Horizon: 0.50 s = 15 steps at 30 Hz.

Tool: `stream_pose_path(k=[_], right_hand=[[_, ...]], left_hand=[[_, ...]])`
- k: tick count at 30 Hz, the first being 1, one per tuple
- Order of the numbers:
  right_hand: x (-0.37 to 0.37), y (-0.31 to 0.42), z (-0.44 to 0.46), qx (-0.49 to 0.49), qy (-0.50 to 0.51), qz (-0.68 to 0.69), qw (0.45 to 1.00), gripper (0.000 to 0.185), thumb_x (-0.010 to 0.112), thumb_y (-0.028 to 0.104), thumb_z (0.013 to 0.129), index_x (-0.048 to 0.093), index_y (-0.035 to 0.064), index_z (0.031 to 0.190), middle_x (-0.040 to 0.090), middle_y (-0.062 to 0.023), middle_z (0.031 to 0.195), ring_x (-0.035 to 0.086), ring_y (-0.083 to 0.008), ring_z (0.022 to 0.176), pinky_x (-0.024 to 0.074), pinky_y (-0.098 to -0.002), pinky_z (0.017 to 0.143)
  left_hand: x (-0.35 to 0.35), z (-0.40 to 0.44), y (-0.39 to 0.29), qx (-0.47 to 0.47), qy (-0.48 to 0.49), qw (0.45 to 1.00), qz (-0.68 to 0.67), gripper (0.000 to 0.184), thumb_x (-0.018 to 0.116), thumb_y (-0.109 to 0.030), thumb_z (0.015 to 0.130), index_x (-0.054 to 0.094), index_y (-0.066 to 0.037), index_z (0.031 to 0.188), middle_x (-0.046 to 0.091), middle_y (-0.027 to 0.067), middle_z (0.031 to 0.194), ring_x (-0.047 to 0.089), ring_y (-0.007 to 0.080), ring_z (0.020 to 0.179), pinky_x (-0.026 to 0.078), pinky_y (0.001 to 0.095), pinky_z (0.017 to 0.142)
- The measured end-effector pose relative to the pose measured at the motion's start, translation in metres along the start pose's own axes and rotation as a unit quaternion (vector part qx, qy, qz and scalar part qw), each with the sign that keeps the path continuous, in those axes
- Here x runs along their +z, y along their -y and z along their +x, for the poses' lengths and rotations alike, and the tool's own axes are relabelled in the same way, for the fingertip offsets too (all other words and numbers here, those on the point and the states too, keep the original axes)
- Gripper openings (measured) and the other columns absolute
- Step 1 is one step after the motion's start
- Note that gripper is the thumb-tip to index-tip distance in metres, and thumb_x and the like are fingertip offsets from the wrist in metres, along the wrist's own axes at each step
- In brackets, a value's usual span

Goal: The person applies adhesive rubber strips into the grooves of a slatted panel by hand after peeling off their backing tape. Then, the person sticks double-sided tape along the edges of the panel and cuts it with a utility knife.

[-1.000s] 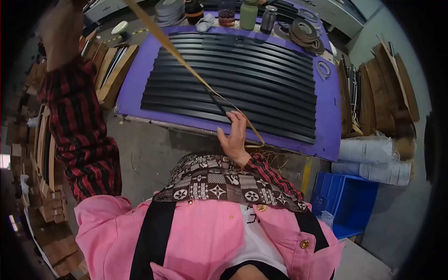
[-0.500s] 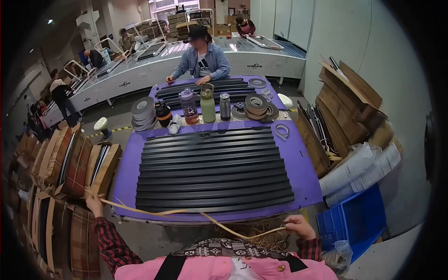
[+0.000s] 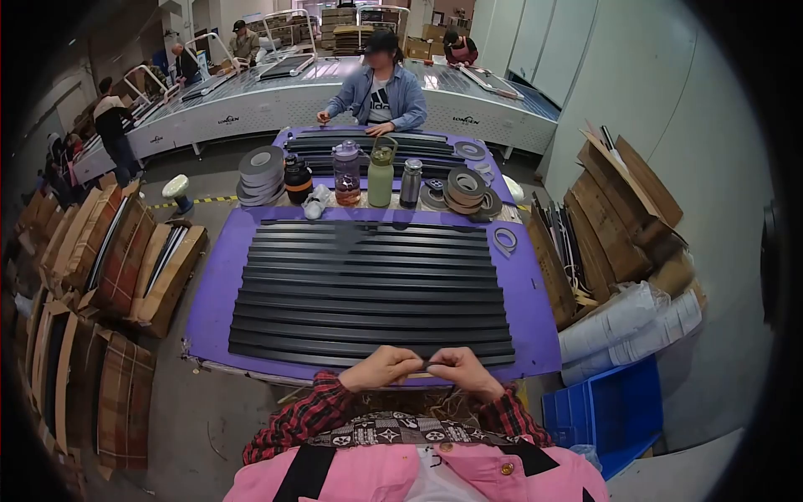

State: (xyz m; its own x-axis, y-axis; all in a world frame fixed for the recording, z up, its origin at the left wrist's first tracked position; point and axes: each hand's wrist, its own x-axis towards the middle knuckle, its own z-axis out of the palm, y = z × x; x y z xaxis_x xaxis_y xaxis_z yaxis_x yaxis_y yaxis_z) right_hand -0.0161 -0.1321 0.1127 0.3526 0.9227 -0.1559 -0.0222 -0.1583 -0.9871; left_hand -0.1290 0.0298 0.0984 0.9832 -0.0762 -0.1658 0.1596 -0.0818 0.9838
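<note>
My left hand (image 3: 383, 368) and my right hand (image 3: 465, 371) are close together at the front edge of the purple table (image 3: 209, 289). Both are closed in a pinch. A small dark bit shows between the fingertips, too small to name. Just behind them lie long black ribbed strips (image 3: 368, 289), side by side across the table. Below my hands, part of a pale yellow strip (image 3: 418, 379) shows along the table edge; where its ends are, I cannot tell.
A grey tape ring (image 3: 504, 241) lies right of the strips. Tape rolls (image 3: 261, 167) and bottles, one green (image 3: 381, 180), stand at the back. Across sits a person (image 3: 381, 88). Cardboard boxes (image 3: 171, 276) flank the left; a blue bin (image 3: 623, 414) stands at right.
My left hand has come in from the far left, and my right hand has moved inward to meet it. The long yellow strip stretched between them earlier is no longer spread out.
</note>
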Motion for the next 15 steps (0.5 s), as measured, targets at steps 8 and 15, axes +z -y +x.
stream_pose_path(k=[8, 15], right_hand=[[-0.19, -0.033, -0.142, -0.035, -0.43, 0.058, 0.9, 0.016, 0.052, 0.014, 0.078, 0.049, 0.0095, 0.064, 0.035, 0.0079, 0.047, 0.028, -0.0007, 0.037, 0.0181, -0.0168, 0.034], [-0.358, -0.147, -0.291, 0.111, -0.681, -0.367, 0.624, 0.019, 0.057, 0.02, 0.074, 0.054, 0.0015, 0.07, 0.045, -0.0005, 0.049, 0.045, -0.0134, 0.047, 0.0371, -0.03, 0.044]], left_hand=[[-0.088, -0.095, 0.023, -0.177, -0.068, 0.976, 0.106, 0.018, 0.056, -0.016, 0.078, 0.057, 0.002, 0.076, 0.048, -0.001, 0.055, 0.042, 0.0048, 0.05, 0.035, 0.0194, 0.046], [-0.102, -0.1, 0.001, -0.244, -0.108, 0.948, 0.173, 0.018, 0.058, -0.016, 0.074, 0.059, 0.002, 0.075, 0.051, 0.0012, 0.057, 0.046, 0.0072, 0.052, 0.039, 0.0211, 0.049]])
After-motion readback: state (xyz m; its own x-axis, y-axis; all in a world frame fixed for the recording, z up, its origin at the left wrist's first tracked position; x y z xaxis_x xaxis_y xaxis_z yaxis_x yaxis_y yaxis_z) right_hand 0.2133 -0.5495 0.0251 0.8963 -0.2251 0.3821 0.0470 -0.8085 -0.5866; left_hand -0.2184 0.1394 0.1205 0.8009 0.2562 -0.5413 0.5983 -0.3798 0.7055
